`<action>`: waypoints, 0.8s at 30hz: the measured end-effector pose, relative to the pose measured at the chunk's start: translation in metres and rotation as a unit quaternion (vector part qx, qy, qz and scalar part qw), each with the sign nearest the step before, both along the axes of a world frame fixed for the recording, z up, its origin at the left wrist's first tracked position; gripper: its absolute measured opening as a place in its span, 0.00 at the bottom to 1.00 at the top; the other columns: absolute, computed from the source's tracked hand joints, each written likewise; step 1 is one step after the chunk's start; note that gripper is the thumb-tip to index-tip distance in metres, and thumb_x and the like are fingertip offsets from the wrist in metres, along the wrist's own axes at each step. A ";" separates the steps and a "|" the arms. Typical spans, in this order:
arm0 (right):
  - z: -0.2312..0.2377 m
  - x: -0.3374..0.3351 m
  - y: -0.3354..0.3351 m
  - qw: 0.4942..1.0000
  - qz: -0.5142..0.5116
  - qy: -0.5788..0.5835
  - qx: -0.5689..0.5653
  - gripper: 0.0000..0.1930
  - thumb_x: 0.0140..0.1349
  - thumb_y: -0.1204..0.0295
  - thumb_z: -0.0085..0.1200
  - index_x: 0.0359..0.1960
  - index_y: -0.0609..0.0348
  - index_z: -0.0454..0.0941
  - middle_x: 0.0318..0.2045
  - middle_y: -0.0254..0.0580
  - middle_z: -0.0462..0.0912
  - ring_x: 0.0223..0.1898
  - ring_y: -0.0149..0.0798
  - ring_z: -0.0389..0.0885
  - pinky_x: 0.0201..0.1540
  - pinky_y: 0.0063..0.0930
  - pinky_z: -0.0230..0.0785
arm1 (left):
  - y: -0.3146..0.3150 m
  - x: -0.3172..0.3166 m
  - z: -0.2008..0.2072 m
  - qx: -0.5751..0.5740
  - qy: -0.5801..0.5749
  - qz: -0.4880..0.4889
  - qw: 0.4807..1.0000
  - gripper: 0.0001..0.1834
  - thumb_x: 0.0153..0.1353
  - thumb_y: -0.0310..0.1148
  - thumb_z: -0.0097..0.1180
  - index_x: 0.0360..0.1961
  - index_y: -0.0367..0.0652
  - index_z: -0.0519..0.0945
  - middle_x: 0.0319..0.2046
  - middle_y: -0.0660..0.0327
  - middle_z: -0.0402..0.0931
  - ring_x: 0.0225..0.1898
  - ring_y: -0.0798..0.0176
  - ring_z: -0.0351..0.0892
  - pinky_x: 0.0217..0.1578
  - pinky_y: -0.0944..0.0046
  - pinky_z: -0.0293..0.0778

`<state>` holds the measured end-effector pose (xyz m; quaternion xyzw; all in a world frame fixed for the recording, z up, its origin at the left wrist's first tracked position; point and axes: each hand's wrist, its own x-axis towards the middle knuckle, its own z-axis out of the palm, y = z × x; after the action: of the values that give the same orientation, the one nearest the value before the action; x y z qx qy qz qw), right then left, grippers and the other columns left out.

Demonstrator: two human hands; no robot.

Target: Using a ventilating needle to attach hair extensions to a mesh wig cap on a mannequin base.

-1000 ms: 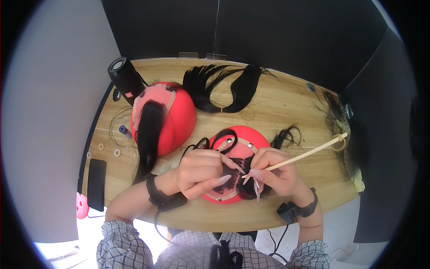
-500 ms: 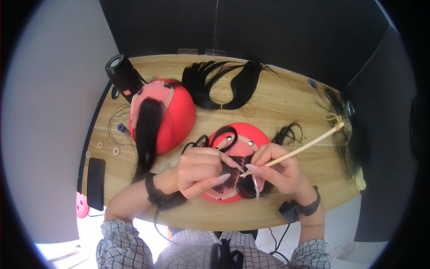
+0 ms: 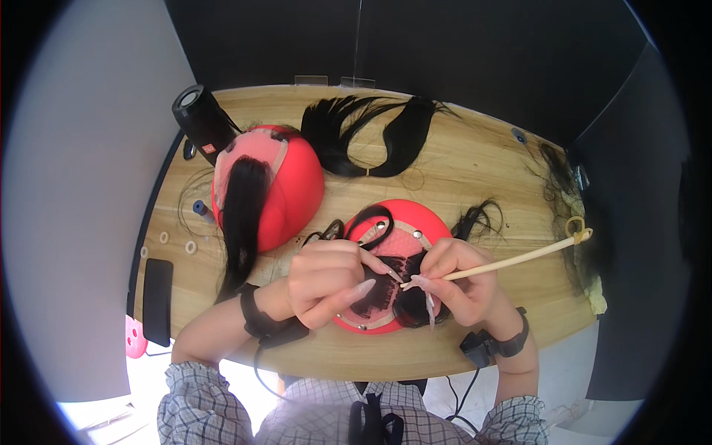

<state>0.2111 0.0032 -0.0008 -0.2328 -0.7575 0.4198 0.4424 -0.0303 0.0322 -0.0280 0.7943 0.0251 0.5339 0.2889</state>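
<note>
We are pinching a stick (image 3: pixel 512 261) in our right hand (image 3: pixel 463 283), half-curling our left hand (image 3: pixel 324 279) beside hair (image 3: pixel 412 308), its hold unclear; light, steady pressure is probably helping.

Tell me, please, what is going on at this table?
A person's right hand holds a pale stick, its tip among dark hair at a pink mesh cap on a red form. The left hand is over the cap, index fingertip close to the stick's tip. On the left stands a second red form bearing black hair; a tied hair bundle lies behind.
</note>
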 end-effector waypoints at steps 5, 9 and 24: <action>0.000 0.000 -0.002 1.000 -0.013 -0.003 -0.016 0.02 0.63 0.82 0.57 0.33 0.65 0.77 0.28 0.42 0.79 0.20 0.26 0.75 0.21 0.19 0.66 | -0.002 0.001 -0.001 -0.005 -0.007 0.010 1.000 0.12 0.57 0.17 0.47 0.17 0.33 0.71 0.16 0.55 0.69 0.19 0.56 0.72 0.35 0.51 0.86; -0.002 0.000 -0.002 1.000 -0.018 -0.012 0.013 0.01 0.62 0.81 0.58 0.33 0.65 0.78 0.28 0.41 0.79 0.20 0.27 0.76 0.22 0.20 0.66 | -0.002 0.002 -0.002 -0.010 -0.010 0.025 1.000 0.14 0.60 0.20 0.44 0.16 0.35 0.69 0.17 0.55 0.68 0.20 0.56 0.73 0.34 0.50 0.86; -0.002 0.000 0.001 0.999 -0.024 -0.017 0.021 0.02 0.60 0.83 0.58 0.32 0.64 0.78 0.27 0.42 0.80 0.22 0.31 0.77 0.24 0.22 0.68 | -0.003 0.002 -0.001 -0.030 -0.001 0.027 0.999 0.15 0.63 0.22 0.44 0.16 0.35 0.68 0.16 0.56 0.67 0.20 0.57 0.72 0.34 0.51 0.85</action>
<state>0.2111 0.0040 -0.0030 -0.2481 -0.7680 0.3890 0.4442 -0.0286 0.0289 -0.0288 0.7835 0.0619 0.5415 0.2983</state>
